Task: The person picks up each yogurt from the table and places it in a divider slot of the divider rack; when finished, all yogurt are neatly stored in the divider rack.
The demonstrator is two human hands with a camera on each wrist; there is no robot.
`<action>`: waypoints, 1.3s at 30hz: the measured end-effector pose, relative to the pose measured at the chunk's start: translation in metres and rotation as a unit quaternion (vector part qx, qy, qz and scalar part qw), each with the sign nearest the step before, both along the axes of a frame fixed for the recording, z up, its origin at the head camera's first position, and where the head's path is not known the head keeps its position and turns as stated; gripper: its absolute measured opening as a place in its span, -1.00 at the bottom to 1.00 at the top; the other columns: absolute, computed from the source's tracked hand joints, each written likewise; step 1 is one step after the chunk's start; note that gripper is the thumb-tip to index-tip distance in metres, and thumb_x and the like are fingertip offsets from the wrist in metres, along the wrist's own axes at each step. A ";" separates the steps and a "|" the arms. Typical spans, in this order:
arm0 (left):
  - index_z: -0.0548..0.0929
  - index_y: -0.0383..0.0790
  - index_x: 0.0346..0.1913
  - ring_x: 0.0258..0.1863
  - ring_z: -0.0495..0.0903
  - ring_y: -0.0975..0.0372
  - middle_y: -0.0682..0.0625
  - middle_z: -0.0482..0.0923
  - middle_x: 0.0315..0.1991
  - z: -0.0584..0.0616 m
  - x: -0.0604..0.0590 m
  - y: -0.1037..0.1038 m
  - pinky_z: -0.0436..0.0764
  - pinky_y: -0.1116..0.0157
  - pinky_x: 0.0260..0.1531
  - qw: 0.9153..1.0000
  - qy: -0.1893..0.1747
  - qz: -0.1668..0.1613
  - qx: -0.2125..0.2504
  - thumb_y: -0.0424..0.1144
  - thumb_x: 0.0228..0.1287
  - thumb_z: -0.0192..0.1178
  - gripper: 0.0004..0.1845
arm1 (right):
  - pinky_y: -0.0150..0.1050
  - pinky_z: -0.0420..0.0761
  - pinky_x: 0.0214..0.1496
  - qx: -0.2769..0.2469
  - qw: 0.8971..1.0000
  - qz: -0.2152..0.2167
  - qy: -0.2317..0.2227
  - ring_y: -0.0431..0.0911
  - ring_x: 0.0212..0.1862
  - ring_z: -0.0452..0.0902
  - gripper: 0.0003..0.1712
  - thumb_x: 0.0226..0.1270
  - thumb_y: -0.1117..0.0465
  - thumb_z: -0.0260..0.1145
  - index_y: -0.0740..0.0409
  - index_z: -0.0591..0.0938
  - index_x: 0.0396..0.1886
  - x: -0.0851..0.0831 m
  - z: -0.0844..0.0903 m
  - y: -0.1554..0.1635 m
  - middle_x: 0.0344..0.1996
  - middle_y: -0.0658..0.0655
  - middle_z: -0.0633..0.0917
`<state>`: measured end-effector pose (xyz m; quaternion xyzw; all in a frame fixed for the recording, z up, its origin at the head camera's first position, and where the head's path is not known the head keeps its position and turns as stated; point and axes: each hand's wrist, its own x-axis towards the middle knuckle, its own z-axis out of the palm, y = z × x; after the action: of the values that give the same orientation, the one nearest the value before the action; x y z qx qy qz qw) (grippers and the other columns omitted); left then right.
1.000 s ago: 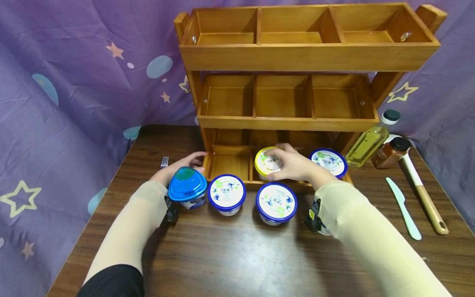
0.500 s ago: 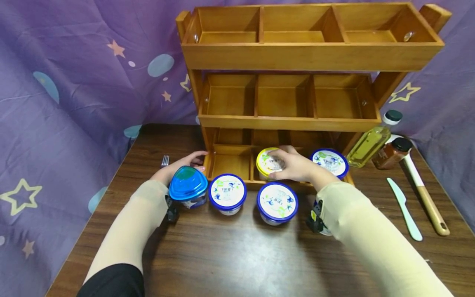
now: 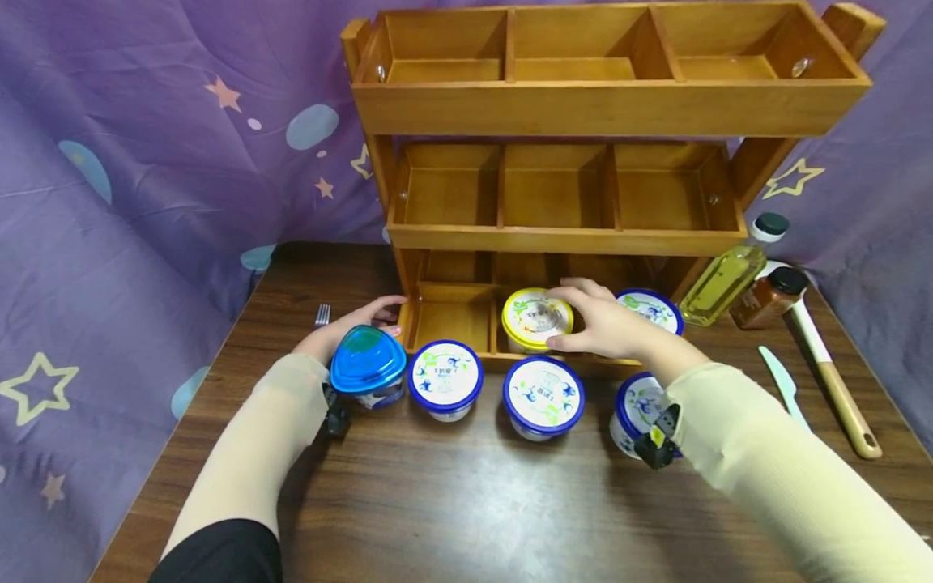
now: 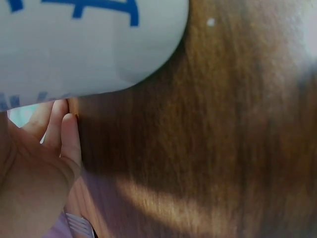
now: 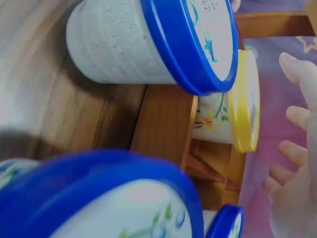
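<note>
A round tub with a yellow lid (image 3: 532, 320) sits in the middle compartment of the bottom tier of a wooden shelf (image 3: 568, 241). My right hand (image 3: 612, 325) is just right of it, fingers spread; the right wrist view shows a gap between the fingers and the yellow lid (image 5: 243, 99). Behind that hand, a blue-lidded tub (image 3: 651, 306) fills the right compartment. My left hand (image 3: 341, 327) rests its fingertips against the shelf's left end. In front of it stands a tub with a blue triangular lid (image 3: 368, 360).
Two round blue-lidded tubs, one left (image 3: 446, 376) and one centre (image 3: 543, 395), stand before the shelf; a third tub (image 3: 641, 401) is partly under my right wrist. An oil bottle (image 3: 725, 279), brown jar (image 3: 765, 301), green knife (image 3: 781, 380) and long-handled utensil (image 3: 831, 380) lie right; a fork (image 3: 323, 316) left.
My right hand has let go of the yellow-lidded tub and moved right, uncovering its lid and the tub below my wrist. The left hand has stayed at the shelf's end.
</note>
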<state>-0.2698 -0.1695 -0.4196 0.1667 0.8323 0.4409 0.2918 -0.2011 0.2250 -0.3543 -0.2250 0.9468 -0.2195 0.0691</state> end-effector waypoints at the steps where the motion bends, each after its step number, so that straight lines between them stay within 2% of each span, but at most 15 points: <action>1: 0.05 0.05 0.44 0.24 0.22 -0.15 -0.31 0.13 0.32 0.000 0.000 0.000 0.18 -0.14 0.22 1.000 0.001 0.000 -0.001 -0.01 0.38 0.03 -0.35 | 0.32 0.12 0.22 -0.004 1.000 0.003 0.005 0.34 0.31 0.05 -0.18 0.09 -0.11 0.38 0.15 0.35 0.29 0.003 0.001 0.003 0.33 0.37 0.18; 6: 0.05 0.07 0.44 0.25 0.21 -0.13 -0.29 0.14 0.32 0.000 0.002 0.000 0.15 -0.15 0.23 1.000 0.006 0.000 -0.002 0.00 0.37 0.04 -0.35 | 0.29 0.14 0.22 -0.015 0.999 0.020 0.028 0.31 0.31 0.09 -0.21 0.11 -0.09 0.38 0.18 0.38 0.27 0.021 0.005 0.017 0.32 0.32 0.25; 15: 0.04 0.06 0.44 0.28 0.16 -0.13 -0.30 0.13 0.32 0.001 0.002 -0.003 0.09 -0.16 0.25 1.000 0.006 0.000 0.000 -0.01 0.38 0.03 -0.35 | 0.28 0.21 0.17 -0.024 0.997 0.048 0.060 0.27 0.28 0.17 -0.26 0.08 -0.04 0.43 0.08 0.43 0.24 0.048 0.008 0.044 0.27 0.23 0.36; 22: 0.03 0.01 0.45 0.29 0.13 -0.15 -0.33 0.10 0.33 0.002 0.002 -0.002 0.07 -0.16 0.25 1.000 0.002 -0.003 0.007 -0.04 0.39 0.01 -0.35 | 0.27 0.22 0.14 -0.041 0.992 0.077 0.089 0.21 0.25 0.23 -0.28 -0.01 0.02 0.50 0.06 0.48 0.19 0.058 0.004 0.059 0.21 0.18 0.44; 30: 0.04 0.04 0.44 0.30 0.14 -0.14 -0.29 0.11 0.33 0.001 0.002 -0.001 0.07 -0.16 0.25 1.000 -0.005 0.004 0.007 -0.02 0.38 0.02 -0.35 | 0.30 0.18 0.10 -0.030 0.993 0.082 0.076 0.23 0.23 0.19 -0.27 -0.04 -0.02 0.51 -0.12 0.48 0.20 0.069 0.000 0.077 0.19 0.11 0.44; 39: 0.05 0.07 0.44 0.30 0.14 -0.13 -0.27 0.11 0.33 0.001 0.002 -0.001 0.08 -0.17 0.24 1.000 -0.011 0.011 0.006 0.01 0.36 0.04 -0.34 | 0.04 0.31 -0.06 -0.013 0.991 0.089 0.098 0.08 0.12 0.24 -0.25 -0.18 -0.07 0.56 -0.13 0.54 0.12 0.083 -0.007 0.089 0.14 0.03 0.47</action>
<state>-0.2676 -0.1703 -0.4185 0.1547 0.8281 0.4506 0.2953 -0.1176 0.3142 -0.3616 -0.3295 0.9224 -0.2012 -0.0077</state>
